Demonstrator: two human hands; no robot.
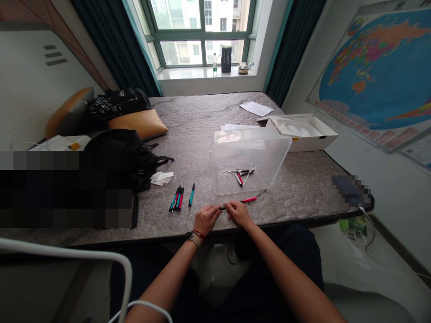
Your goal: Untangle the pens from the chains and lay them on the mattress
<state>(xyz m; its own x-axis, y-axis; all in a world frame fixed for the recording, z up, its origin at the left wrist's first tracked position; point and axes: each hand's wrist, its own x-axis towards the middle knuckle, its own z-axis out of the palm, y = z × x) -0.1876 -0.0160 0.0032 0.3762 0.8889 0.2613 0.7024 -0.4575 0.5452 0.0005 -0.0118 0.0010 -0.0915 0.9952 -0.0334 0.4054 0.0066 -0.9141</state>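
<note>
Close to the table's near edge, my left hand and my right hand meet with closed fingers around a short dark pen part. Most of that part is hidden by the fingers. Just beyond my right hand lies a red pen barrel. To the left, a row of several teal and red pens rests on the table, with one teal pen apart from them. A clear plastic bin stands ahead of my hands, holding loose pen parts in black, red and silver.
A crumpled tissue and a black backpack lie left on the grey table. An open white box and papers are behind the bin. A blurred-out device with a cable sits at the right edge.
</note>
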